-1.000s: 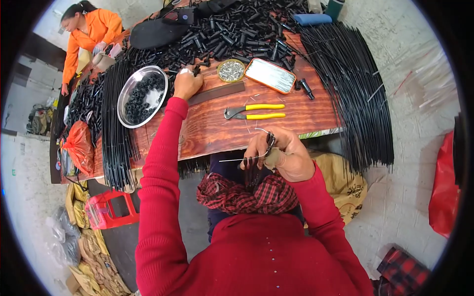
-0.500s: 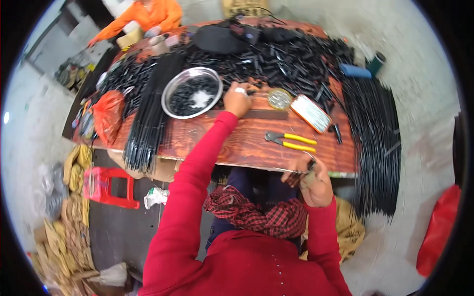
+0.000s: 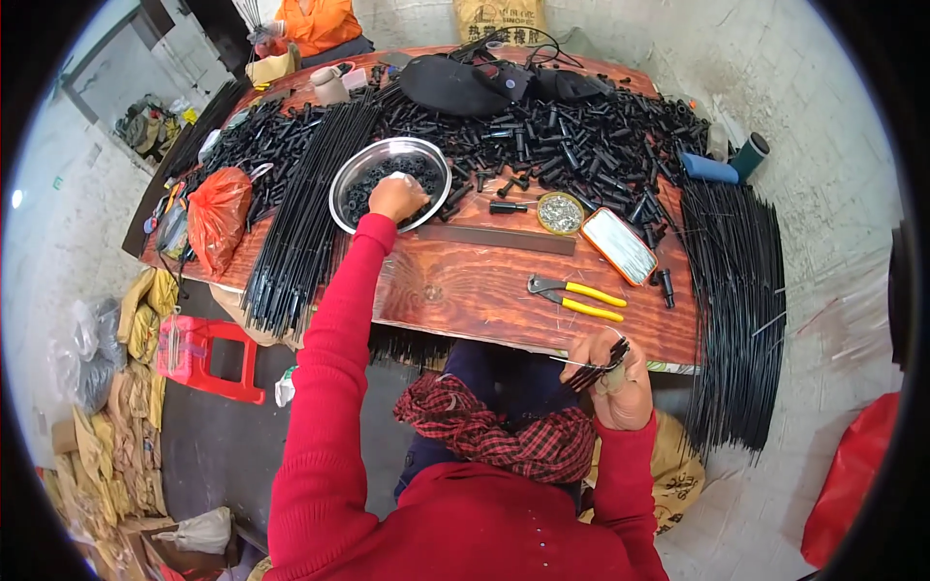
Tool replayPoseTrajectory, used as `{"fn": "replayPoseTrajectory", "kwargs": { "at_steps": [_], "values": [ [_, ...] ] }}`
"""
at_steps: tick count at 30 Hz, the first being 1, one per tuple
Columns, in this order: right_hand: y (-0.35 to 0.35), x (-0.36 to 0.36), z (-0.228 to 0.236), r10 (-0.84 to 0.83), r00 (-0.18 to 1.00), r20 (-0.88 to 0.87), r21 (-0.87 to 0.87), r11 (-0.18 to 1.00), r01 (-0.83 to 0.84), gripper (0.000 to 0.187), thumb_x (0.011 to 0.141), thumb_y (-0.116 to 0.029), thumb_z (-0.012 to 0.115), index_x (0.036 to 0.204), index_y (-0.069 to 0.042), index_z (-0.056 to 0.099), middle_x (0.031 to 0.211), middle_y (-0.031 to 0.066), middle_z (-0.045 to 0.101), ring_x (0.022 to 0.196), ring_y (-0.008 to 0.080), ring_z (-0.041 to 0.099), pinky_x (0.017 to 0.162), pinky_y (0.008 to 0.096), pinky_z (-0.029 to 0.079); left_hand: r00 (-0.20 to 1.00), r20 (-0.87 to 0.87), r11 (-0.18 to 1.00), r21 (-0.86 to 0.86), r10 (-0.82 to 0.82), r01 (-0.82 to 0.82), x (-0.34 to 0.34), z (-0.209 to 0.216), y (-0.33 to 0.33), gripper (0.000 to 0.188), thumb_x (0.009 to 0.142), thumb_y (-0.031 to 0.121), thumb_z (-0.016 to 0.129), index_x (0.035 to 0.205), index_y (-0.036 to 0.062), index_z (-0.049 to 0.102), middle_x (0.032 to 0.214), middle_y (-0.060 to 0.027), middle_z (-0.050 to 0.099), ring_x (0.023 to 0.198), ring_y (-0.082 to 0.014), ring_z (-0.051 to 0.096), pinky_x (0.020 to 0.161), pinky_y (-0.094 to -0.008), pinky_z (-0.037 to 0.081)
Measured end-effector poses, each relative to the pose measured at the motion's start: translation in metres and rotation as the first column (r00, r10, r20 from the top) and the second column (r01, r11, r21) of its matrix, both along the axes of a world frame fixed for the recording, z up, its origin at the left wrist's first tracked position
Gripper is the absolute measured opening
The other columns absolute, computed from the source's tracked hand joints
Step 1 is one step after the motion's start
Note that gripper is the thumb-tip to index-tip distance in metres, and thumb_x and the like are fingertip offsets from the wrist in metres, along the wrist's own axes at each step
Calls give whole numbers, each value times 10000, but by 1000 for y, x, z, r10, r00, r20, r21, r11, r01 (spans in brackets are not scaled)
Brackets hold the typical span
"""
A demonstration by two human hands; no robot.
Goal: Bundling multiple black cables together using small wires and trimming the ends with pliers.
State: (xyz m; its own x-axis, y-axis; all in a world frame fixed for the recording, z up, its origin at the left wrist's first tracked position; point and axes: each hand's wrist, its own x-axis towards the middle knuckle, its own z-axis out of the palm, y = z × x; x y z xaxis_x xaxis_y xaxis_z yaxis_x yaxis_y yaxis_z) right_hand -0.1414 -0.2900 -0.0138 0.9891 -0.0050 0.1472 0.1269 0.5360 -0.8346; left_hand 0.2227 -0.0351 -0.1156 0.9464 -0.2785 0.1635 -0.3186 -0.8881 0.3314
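Note:
My left hand (image 3: 399, 199) reaches down into a round metal bowl (image 3: 338, 214) of small black ring-like parts (image 3: 360, 191). Its fingertips are hidden among them, and something white wraps a finger. Beyond the table's front edge, my right hand (image 3: 620, 382) is closed on a thin bent metal wire (image 3: 572, 361), with several slim dark pieces at its fingers. Yellow-handled pliers (image 3: 579, 297) lie on the table nearby. A dark flat bar (image 3: 499, 238) lies to the right of the bowl, with a black tubular part (image 3: 508, 207) behind it.
Black tubular parts (image 3: 572, 140) are heaped across the back of the wooden table (image 3: 436, 290). Long black rods lie in bundles at left (image 3: 308, 223) and right (image 3: 733, 300). A round tin (image 3: 560, 213) and an orange-rimmed tray (image 3: 620, 247) hold small metal pieces. An orange-clad person (image 3: 325, 24) sits at back left.
My left hand has moved left from the table beside the bowl into it. A black tubular part now lies near where it was. My right hand stays near the front edge, holding the wire.

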Motion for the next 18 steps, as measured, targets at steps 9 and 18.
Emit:
{"fn": "replayPoseTrajectory", "kwargs": {
  "at_steps": [9, 18],
  "values": [
    [-1, -7, -8, -13, 999, 43, -31, 999, 14, 373, 820, -379, 732, 807, -69, 526, 846, 137, 645, 777, 190, 636, 648, 258, 457, 999, -4, 993, 109, -34, 34, -14, 11, -6, 253, 742, 336, 655, 835, 114, 734, 866, -173, 694, 822, -354, 676, 742, -440, 546],
    [3, -12, 1, -81, 997, 20, -40, 996, 81, 407, 797, -392, 745, 789, -84, 479, 789, 132, 615, 733, 200, 607, 665, 271, 454, 965, 244, 984, -170, 94, -52, -37, 23, -15, 198, 721, 311, 676, 802, 136, 721, 835, -131, 706, 730, -281, 681, 718, -382, 537]
  ]
}}
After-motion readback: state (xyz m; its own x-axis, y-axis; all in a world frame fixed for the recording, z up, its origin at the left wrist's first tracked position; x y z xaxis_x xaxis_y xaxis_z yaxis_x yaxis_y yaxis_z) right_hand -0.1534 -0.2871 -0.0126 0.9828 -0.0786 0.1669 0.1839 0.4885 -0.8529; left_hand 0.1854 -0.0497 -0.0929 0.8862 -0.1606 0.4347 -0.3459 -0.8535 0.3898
